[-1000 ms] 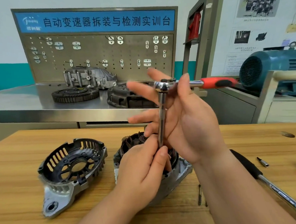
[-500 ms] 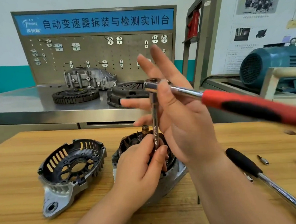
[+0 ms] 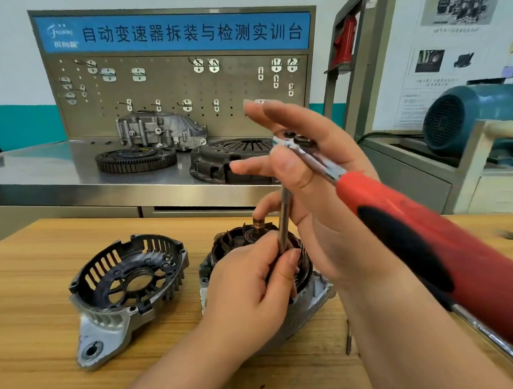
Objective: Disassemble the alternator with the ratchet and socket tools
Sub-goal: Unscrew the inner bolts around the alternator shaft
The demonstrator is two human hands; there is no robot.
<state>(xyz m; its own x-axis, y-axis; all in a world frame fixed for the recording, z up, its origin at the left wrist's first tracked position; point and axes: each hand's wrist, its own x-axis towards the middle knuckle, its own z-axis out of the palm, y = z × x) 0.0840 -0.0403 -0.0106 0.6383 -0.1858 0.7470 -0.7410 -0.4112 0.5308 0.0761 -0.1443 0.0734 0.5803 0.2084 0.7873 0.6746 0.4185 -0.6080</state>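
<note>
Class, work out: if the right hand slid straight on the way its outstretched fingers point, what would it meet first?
Probably the grey perforated tool board behind the steel bench; nothing nearer seems to cross the right hand's line, though depth is unclear.

Bright even light, soft shadows; wide-angle bend @ edges; ratchet handle (image 3: pixel 424 245) blurred.

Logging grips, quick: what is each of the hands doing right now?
Left hand: pinches the extension bar near its lower end.
Right hand: pinches the ratchet at its head, other fingers straight.
</note>
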